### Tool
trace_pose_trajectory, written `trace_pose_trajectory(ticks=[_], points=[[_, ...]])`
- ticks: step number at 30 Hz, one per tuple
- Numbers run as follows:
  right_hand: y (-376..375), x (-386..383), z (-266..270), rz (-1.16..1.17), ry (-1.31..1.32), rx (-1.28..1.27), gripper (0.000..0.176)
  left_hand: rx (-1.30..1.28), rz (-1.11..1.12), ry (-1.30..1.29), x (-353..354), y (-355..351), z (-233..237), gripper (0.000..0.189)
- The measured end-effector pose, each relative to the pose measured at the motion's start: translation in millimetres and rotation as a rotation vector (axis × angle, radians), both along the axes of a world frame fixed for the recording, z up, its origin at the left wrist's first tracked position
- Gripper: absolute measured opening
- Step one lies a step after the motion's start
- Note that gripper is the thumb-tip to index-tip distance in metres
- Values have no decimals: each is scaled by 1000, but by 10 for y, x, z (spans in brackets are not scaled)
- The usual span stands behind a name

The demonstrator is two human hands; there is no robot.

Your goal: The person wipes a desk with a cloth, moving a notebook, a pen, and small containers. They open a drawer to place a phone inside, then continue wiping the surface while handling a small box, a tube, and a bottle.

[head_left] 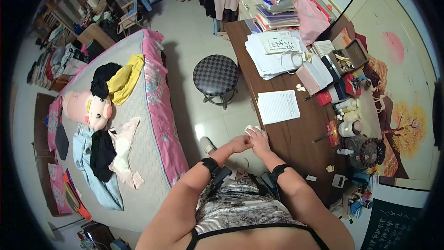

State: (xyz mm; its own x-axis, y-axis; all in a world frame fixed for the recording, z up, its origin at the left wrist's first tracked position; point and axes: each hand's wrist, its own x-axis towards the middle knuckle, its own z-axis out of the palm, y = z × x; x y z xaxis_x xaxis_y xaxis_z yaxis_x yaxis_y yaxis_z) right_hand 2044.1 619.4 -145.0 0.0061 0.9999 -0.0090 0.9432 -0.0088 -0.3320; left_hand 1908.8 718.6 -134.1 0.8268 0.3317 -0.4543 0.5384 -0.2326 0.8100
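At the left edge of the wooden desk (287, 139), a crumpled white cloth (250, 128) shows beyond my fingers; it may be a tissue. My right hand (259, 140) is closed on it. Right beside it, my left hand (240, 144) is closed with its fingertips against my right hand. What the left fingers pinch, if anything, is hidden. Just ahead on the desk lies a sheet of lined paper (278, 106) with handwriting. Both wrists wear black bands.
A round checkered stool (216, 75) stands left of the desk. Further left, the bed (155, 157) holds clothes and a pink pig plush (96, 113). Papers (261, 60), books (277, 18), bottles (347, 106) and a jar (350, 128) crowd the desk's far and right sides.
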Motion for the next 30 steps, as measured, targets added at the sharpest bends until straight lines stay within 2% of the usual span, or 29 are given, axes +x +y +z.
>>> trace_pose_trajectory(ticks=[4, 5, 8, 9, 12, 13, 14, 16, 19, 22, 23, 26, 30], points=[[740, -14, 219, -44, -81, 130, 50, -108, 131, -70, -123, 576, 25, 36], [953, -8, 334, -71, -162, 98, 59, -53, 116, -61, -163, 731, 7, 35], [1561, 92, 475, -241, -135, 144, 63, 45, 90, -48, -320, 1163, -2, 34], [1760, 172, 414, -279, -156, 163, 73, 45, 90, -48, -382, 1312, 31, 34], [2199, 376, 211, -392, -181, 52, 68, 55, 110, -16, -660, 1722, 52, 34], [2398, 499, -118, -497, -188, -54, 62, 54, 121, 3, -752, 1937, 25, 34], [2486, 483, -118, -538, -230, -72, 72, 39, 129, 14, -792, 2010, 14, 34], [2641, 447, -111, -527, -206, -122, 57, 14, 133, 42, -867, 2186, 9, 33], [2914, 474, -298, -426, -246, -175, 56, -53, 134, 2, -803, 2381, -131, 28], [3271, 440, -497, -329, -150, -155, 61, -96, 125, -36, -636, 2585, -217, 24], [3429, 352, -407, -381, -84, -216, 61, -155, 120, -25, -586, 2694, -64, 21], [3910, 304, -440, -451, 101, -151, 61, -117, 86, 11, -463, 3011, -102, 20], [4601, 507, 45, -426, -40, 115, 60, -93, 91, 83, -380, 3556, -49, 27]])
